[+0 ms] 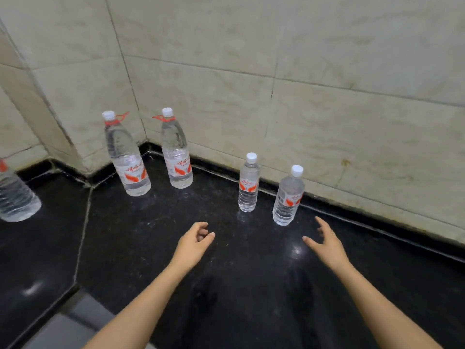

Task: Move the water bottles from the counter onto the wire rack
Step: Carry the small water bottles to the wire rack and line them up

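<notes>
The fingers of the left hand (pixel 195 241) are loosely curled and those of the right hand (pixel 327 244) are spread; nothing is grasped by either. Just beyond them, the left small bottle (pixel 247 187) and right small bottle (pixel 288 200) are stood upright on the black counter (pixel 251 293). The left large bottle (pixel 127 157) and right large bottle (pixel 176 152) are set nearer the corner. An edge bottle (pixel 15 197) is cut off at the left. Clear water is held in all. Red-and-white labels are seen on four, but their script cannot be read.
</notes>
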Tool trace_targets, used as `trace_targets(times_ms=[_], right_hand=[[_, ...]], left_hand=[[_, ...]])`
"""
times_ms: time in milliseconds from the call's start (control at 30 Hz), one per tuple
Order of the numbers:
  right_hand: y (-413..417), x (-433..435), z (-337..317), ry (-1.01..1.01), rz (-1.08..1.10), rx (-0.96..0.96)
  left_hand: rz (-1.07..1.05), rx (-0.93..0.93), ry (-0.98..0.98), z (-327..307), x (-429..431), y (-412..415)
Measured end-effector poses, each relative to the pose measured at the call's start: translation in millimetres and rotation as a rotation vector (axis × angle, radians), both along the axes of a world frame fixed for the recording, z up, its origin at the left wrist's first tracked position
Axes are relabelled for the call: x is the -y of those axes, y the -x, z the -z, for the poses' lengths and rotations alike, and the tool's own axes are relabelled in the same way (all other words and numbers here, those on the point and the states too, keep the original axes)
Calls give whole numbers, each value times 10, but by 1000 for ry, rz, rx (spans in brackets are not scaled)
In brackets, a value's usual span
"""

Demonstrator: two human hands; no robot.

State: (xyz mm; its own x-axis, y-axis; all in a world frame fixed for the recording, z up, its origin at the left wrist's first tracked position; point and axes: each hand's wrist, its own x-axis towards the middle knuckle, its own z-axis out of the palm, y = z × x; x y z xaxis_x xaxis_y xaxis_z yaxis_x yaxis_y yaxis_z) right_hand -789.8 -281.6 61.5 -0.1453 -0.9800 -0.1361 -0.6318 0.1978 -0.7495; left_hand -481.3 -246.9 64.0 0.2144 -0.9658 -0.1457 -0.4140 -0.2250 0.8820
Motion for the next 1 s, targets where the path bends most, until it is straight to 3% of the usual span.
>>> trace_targets(times_ms=[267,500,767,1000], right_hand=[[-76,753,200,-33,94,182],[-192,1182,269,-23,54,297],[-391,1603,359,5,113,358],[-733,1929,398,67,226,325]], left_hand=[[87,-20,-141,375,608,241],[170,-96,-81,466,1421,393],[251,-244,10,549,2267,670],[192,-150,-33,504,2470,766]])
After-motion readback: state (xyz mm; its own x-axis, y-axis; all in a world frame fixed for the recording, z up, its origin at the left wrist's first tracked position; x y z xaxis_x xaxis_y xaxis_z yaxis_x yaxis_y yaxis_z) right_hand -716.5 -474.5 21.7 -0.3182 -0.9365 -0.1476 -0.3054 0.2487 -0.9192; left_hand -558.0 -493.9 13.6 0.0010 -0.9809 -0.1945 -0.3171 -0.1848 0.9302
